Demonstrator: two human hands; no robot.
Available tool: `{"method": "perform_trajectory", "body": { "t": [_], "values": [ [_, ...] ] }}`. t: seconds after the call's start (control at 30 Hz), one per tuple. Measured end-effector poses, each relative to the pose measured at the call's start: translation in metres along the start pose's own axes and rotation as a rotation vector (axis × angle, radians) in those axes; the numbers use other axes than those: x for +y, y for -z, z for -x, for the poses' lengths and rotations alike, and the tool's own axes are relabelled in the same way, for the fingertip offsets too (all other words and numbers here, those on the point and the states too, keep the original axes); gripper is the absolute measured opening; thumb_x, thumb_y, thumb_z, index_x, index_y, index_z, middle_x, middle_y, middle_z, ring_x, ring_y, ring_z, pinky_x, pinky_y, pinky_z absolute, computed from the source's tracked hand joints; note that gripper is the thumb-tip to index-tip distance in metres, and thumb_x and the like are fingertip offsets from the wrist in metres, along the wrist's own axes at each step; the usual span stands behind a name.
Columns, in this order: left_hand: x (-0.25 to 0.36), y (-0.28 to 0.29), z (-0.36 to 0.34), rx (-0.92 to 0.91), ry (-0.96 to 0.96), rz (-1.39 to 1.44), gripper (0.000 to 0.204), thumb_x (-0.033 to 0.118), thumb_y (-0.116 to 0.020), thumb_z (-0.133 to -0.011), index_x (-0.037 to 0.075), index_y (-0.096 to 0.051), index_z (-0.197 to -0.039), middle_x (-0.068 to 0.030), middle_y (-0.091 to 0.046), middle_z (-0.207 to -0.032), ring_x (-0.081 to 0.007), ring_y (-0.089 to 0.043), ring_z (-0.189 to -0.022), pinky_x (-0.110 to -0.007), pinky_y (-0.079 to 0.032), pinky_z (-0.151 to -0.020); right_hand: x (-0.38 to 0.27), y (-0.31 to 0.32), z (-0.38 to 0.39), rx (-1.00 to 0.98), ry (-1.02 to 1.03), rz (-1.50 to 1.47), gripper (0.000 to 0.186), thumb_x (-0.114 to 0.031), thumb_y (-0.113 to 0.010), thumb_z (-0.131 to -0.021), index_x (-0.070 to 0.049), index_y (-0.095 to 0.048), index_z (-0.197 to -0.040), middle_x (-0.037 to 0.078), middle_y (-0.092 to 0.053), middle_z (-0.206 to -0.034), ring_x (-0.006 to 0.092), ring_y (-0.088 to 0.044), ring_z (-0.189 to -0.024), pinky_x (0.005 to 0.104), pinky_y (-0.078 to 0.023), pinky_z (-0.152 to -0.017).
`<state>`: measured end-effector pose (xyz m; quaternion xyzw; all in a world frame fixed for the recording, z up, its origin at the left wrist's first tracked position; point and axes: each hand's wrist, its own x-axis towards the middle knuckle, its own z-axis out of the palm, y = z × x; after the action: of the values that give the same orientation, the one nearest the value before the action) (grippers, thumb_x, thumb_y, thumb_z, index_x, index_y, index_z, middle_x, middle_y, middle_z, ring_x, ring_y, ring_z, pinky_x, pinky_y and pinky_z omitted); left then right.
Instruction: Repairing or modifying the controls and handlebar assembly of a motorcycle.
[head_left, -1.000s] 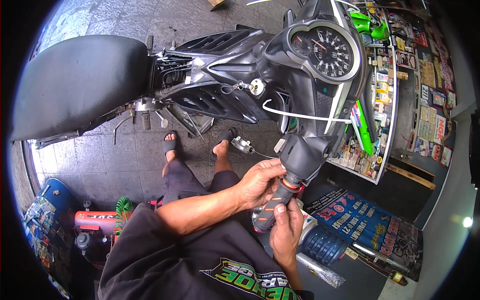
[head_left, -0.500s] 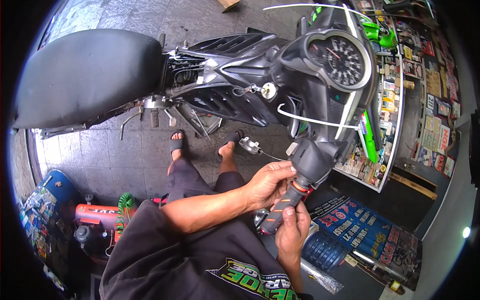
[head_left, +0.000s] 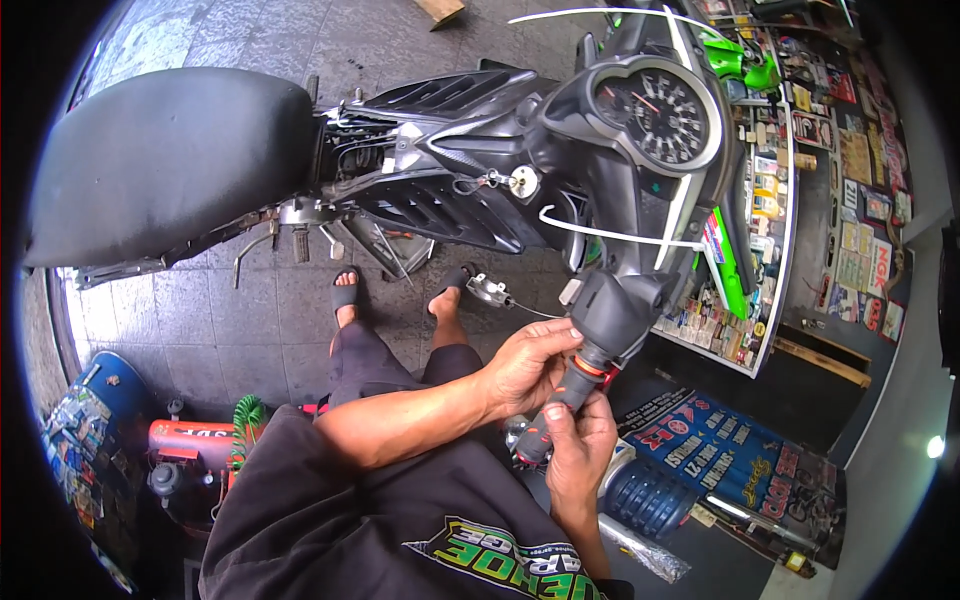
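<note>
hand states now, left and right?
Left hand: closed on the orange collar of the handlebar grip.
Right hand: closed around the handlebar grip.

Small colourful packages (head_left: 765, 190) on right shelf; blue-red banner (head_left: 715, 440) lower right; stickered blue drum (head_left: 75, 440) lower left

Seat (head_left: 165, 160) left of speedometer (head_left: 665, 105)

We see bright daylight glaring off the floor tiles (head_left: 250, 50) (upper left); edges bend and darken, focus sharp.
</note>
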<state>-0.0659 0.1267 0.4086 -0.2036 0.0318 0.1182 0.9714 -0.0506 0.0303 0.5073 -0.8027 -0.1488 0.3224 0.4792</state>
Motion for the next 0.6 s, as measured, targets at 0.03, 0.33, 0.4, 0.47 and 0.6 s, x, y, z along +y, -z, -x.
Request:
{"method": "perform_trajectory", "body": {
  "t": [0.03, 0.33, 0.4, 0.47, 0.6],
  "values": [
    [0.0, 0.0, 0.0, -0.02, 0.011, 0.013, 0.019, 0.008, -0.05, -0.095, -0.005, -0.057, -0.108, -0.0138, -0.065, -0.101, -0.0203, -0.066, -0.09, -0.032, -0.054, -0.086, 0.0, -0.001, 0.0, 0.011, 0.004, -0.003, 0.029, -0.011, -0.07, -0.083, 0.002, -0.054, -0.104, 0.005, -0.057, -0.091, 0.0085, -0.054, -0.078, 0.0235, -0.047, -0.071],
    [-0.003, 0.006, -0.002, 0.117, -0.01, -0.047, 0.019, 0.011, -0.05, -0.096, -0.003, -0.057, -0.106, -0.0118, -0.067, -0.093, -0.0162, -0.068, -0.074, -0.027, -0.058, -0.064, -0.003, 0.003, -0.002, -0.139, 0.103, 0.016, 0.041, -0.026, -0.063, -0.091, 0.005, -0.049, -0.115, 0.006, -0.056, -0.094, 0.0093, -0.053, -0.082, 0.0249, -0.045, -0.074],
    [0.0, 0.01, -0.001, 0.049, 0.078, -0.12, 0.021, 0.014, -0.055, -0.093, -0.001, -0.059, -0.107, -0.0113, -0.067, -0.095, -0.0174, -0.067, -0.078, -0.028, -0.057, -0.066, 0.0, 0.005, -0.002, -0.143, 0.066, 0.019, 0.042, -0.027, -0.059, -0.093, 0.006, -0.05, -0.117, 0.006, -0.057, -0.094, 0.0094, -0.053, -0.084, 0.0251, -0.045, -0.075],
    [0.0, 0.011, -0.001, 0.011, 0.037, -0.134, 0.022, 0.016, -0.056, -0.092, 0.001, -0.059, -0.108, -0.0112, -0.067, -0.094, -0.0165, -0.066, -0.075, -0.026, -0.054, -0.055, 0.002, 0.008, -0.003, -0.142, 0.078, 0.016, 0.043, -0.028, -0.054, -0.096, 0.006, -0.051, -0.122, 0.008, -0.06, -0.097, 0.0109, -0.054, -0.088, 0.0264, -0.044, -0.079],
    [-0.002, 0.008, 0.001, 0.037, 0.008, -0.181, 0.02, 0.017, -0.05, -0.096, 0.001, -0.057, -0.105, -0.0077, -0.063, -0.073, -0.0086, -0.048, -0.036, -0.019, -0.036, -0.026, 0.006, 0.011, -0.005, -0.182, 0.025, -0.087, 0.047, -0.029, -0.054, -0.096, 0.007, -0.05, -0.125, 0.011, -0.062, -0.098, 0.013, -0.056, -0.089, 0.0274, -0.046, -0.081]
  ]
}}
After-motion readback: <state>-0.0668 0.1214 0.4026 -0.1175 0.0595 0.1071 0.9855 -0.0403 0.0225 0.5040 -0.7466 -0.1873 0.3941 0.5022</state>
